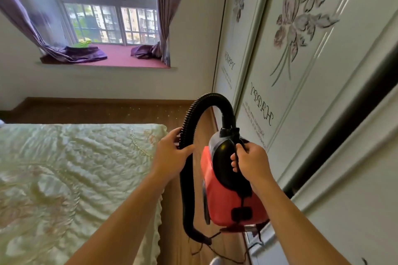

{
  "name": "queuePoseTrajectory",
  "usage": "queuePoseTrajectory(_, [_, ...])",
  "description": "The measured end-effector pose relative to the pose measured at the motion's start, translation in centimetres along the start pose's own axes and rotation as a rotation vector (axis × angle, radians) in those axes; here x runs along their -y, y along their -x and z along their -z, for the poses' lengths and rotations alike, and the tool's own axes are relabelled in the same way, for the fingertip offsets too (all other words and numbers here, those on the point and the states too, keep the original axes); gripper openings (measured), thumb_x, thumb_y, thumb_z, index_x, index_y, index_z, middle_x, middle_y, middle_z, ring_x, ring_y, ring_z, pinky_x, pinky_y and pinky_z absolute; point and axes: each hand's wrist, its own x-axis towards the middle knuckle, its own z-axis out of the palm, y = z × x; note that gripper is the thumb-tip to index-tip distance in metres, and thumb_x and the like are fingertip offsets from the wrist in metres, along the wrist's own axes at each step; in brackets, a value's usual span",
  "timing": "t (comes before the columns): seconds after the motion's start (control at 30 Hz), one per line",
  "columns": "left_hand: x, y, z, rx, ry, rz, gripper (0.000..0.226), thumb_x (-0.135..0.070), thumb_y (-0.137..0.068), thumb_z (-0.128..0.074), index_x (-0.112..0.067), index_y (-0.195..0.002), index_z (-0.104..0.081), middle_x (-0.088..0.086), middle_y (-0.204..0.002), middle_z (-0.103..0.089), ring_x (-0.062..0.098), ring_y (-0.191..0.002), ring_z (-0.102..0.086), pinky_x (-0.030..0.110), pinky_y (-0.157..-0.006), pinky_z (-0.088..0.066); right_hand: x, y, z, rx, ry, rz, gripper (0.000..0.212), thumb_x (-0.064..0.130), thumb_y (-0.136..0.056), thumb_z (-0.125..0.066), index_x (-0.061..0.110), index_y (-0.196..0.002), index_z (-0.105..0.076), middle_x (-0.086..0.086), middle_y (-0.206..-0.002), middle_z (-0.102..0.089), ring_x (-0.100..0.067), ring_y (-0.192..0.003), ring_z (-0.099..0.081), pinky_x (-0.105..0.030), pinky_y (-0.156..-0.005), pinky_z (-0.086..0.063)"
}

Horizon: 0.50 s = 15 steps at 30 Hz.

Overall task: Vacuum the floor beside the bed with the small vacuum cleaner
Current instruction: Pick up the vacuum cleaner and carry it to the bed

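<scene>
A small red and black vacuum cleaner (228, 196) hangs in the air between the bed (75, 178) and the wardrobe. My right hand (249, 163) grips the black handle on its top. A ribbed black hose (206, 101) arches up from the vacuum's front and drops down its left side. My left hand (172, 150) grips that hose partway down. The hose's lower end (198, 236) curls near the wooden floor (172, 232), where a thin black cord trails. The nozzle is not visible.
A narrow strip of wooden floor runs between the pale green quilted bed on the left and the white sliding wardrobe (312, 71) on the right. Beyond the bed stands a bay window (107, 6) with purple curtains and a red sill.
</scene>
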Motion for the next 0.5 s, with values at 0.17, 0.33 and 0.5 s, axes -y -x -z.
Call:
queuePoseTrajectory(0.17, [1.5, -8.6, -2.5, -0.023, -0.008, 0.001, 0.043, -0.014, -0.083, -0.079, -0.025, -0.123, -0.068, -0.008, -0.093, -0.074, 0.011, -0.078, -0.073, 0.034, -0.071, -0.064, 0.1, -9.4, -1.9, 0.037, -0.021, 0.003, 0.021, 0.017, -0.104, -0.048, 0.009, -0.099, -0.067, -0.008, -0.068, -0.068, -0.016, -0.054, -0.064, -0.030, -0.056, -0.057])
queuePoseTrajectory(0.33, [2.1, -17.6, -4.8, -0.071, 0.006, 0.019, 0.045, -0.011, -0.083, -0.078, -0.024, -0.124, -0.068, -0.007, -0.093, -0.074, 0.009, -0.074, -0.073, 0.027, -0.065, -0.062, 1.4, -19.6, -3.9, 0.091, -0.027, -0.010, 0.021, 0.017, -0.103, -0.049, 0.009, -0.098, -0.067, -0.008, -0.068, -0.068, -0.016, -0.055, -0.065, -0.029, -0.055, -0.056])
queuePoseTrajectory(0.5, [2.8, -25.3, -5.2, -0.116, 0.025, 0.036, 0.046, -0.012, -0.084, -0.078, -0.023, -0.127, -0.066, -0.005, -0.096, -0.074, 0.014, -0.079, -0.074, 0.038, -0.070, -0.065, 3.7, -28.3, -6.6, 0.125, 0.002, 0.015, 0.022, 0.018, -0.103, -0.050, 0.007, -0.095, -0.068, -0.007, -0.066, -0.067, -0.017, -0.055, -0.065, -0.030, -0.055, -0.054])
